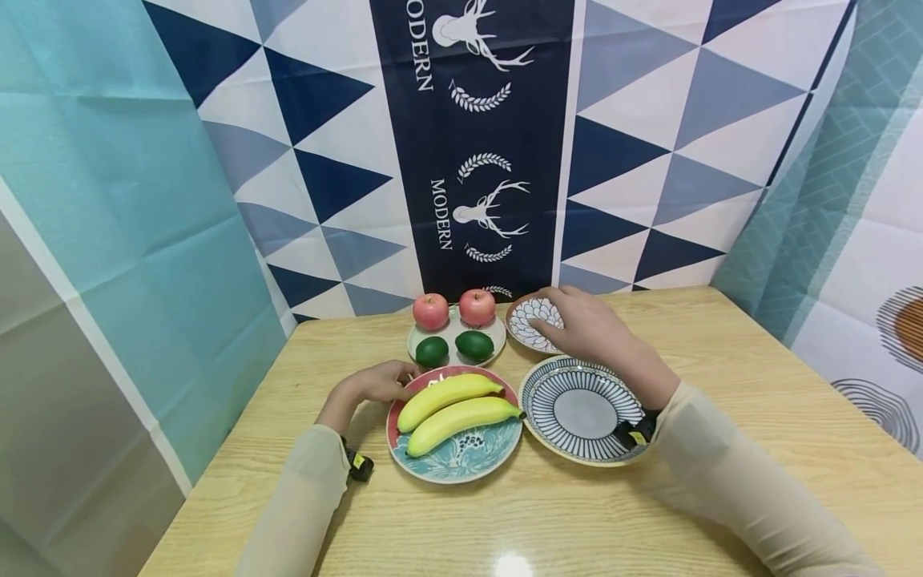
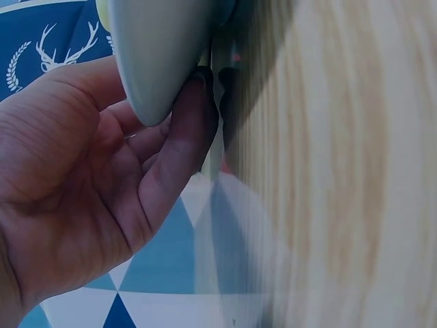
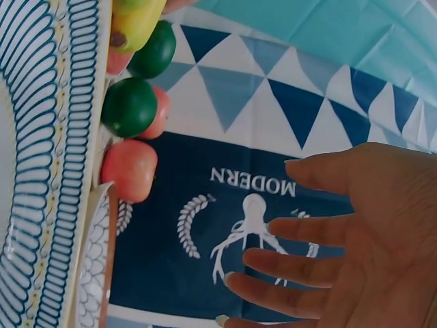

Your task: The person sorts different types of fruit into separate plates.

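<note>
Floral plate [image 1: 454, 466] with bananas [image 1: 461, 415] is pinched by left hand [image 1: 375, 383]; right hand [image 1: 591, 322] is spread above far petal-patterned plate [image 1: 532, 314]; far cloth [image 1: 493, 132] reads "MODERN".

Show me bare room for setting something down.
The pale wooden table is bare beyond the right beige sleeve and in the near strip between it and the left sleeve, before the round red-and-teal plate. Crowded: the middle, where that plate, the round blue-striped plate and pale round fruit plate cluster.

Bright, soft light fills the head view, glare whitening the wooden tabletop [image 1: 404, 537] at bottom centre; wrist views look dimmer, the left's wood grain blurred at right.
</note>
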A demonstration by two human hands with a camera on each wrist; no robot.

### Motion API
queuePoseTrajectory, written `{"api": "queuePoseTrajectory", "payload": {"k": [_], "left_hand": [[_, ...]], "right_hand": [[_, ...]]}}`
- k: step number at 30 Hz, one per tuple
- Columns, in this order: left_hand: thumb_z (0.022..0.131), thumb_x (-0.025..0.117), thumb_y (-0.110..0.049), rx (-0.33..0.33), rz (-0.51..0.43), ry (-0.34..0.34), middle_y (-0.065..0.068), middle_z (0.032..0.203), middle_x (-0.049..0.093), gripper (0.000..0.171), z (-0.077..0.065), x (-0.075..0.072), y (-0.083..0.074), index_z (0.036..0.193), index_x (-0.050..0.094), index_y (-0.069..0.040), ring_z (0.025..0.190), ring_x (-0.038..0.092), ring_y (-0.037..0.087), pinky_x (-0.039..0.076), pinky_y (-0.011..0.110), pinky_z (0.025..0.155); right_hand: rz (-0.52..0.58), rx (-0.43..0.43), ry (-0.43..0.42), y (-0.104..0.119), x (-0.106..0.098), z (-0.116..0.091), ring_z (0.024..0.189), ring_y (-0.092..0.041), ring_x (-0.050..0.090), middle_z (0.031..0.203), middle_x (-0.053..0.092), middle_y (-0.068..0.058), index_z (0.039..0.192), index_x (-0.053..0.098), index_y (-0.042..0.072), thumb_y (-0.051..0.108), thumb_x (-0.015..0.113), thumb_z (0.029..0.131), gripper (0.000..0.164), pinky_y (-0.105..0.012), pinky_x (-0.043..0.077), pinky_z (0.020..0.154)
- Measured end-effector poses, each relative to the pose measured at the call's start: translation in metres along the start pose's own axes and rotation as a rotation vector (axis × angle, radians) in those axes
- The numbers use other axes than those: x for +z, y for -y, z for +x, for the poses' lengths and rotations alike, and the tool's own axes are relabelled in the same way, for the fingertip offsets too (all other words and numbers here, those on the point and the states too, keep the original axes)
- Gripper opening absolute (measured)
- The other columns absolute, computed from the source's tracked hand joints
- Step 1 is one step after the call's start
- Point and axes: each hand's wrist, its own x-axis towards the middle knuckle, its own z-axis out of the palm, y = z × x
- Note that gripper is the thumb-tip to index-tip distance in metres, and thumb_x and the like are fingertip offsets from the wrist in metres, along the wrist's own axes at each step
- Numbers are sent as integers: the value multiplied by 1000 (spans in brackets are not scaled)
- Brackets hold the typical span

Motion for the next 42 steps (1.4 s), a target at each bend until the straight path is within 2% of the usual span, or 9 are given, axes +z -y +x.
{"api": "queuePoseTrajectory", "payload": {"k": [4,13,22,27,36,42], "left_hand": [[97,68,-13,5,3,3,6,103,65,21,1,0,1,117,68,-10,90,59,21,51,31,76],[96,67,-8,31,-16,17,7,99,64,17,3,-1,2,113,67,-7,82,57,19,49,29,69],[97,68,-11,4,-14,7,8,102,63,16,3,-2,1,112,69,-9,85,58,20,50,30,70],[96,68,-11,-2,-19,7,9,103,64,17,4,-1,2,113,68,-9,85,59,21,52,30,70],[96,68,-11,20,4,6,8,103,65,18,3,-1,1,113,69,-9,85,58,20,51,30,72],[95,69,-11,13,20,0,7,101,65,20,0,-1,1,114,69,-10,85,58,20,50,30,73]], "right_hand": [[-3,29,-1,-9,-1,0,135,-46,53,147,56,-26,149,53,2,41,63,105,60,-63,44,109],[-3,55,20,-26,-4,-3,132,-48,55,144,57,-29,150,51,-1,41,60,106,61,-64,45,107],[-43,54,53,-49,-3,-15,128,-52,57,142,58,-32,156,45,0,42,61,106,67,-67,47,101],[-62,72,98,-62,1,-20,122,-52,61,134,64,-32,143,56,-7,42,61,105,62,-66,48,99],[-69,54,131,-80,5,-26,113,-49,65,123,69,-29,130,65,-7,41,68,101,56,-64,51,94],[-73,28,208,-88,10,-29,106,-45,68,113,73,-25,122,69,-7,43,73,98,56,-60,53,92]]}}
